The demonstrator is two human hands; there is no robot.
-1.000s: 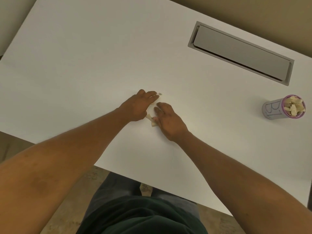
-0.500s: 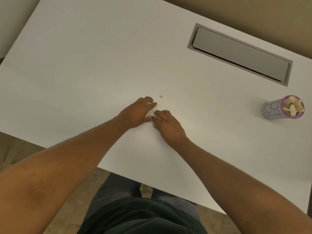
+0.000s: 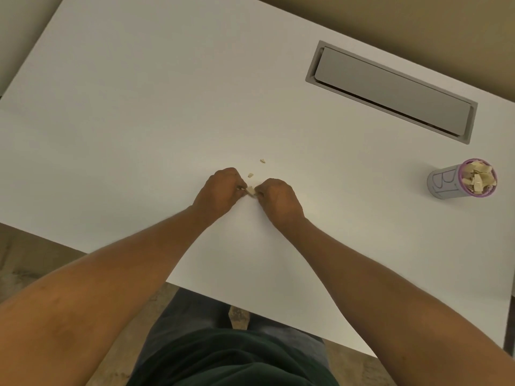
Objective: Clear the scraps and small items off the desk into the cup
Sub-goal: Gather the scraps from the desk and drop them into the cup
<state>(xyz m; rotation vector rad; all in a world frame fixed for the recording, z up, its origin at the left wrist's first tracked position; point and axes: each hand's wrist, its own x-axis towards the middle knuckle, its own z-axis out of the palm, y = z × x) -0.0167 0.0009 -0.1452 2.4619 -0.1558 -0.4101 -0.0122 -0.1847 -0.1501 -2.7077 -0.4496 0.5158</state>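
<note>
The desk (image 3: 139,121), white, bore a grey cable hatch (image 3: 390,93) at its far right. The cup (image 3: 446,182), grey with a purple rim and heaped with pale scraps, stood near the desk's right edge, well apart from your hands. At mid-desk your left hand (image 3: 220,193) and right hand (image 3: 278,199) met, fingers curled, both pinching a gathered scrap (image 3: 251,190), probably to collect a handful. Two loose scraps (image 3: 262,161) lay just beyond.

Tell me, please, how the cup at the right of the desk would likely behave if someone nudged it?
The cup looks tall and narrow, so it may tip. Scraps heaped to its rim could spill. It probably slides easily on the smooth desk.
</note>
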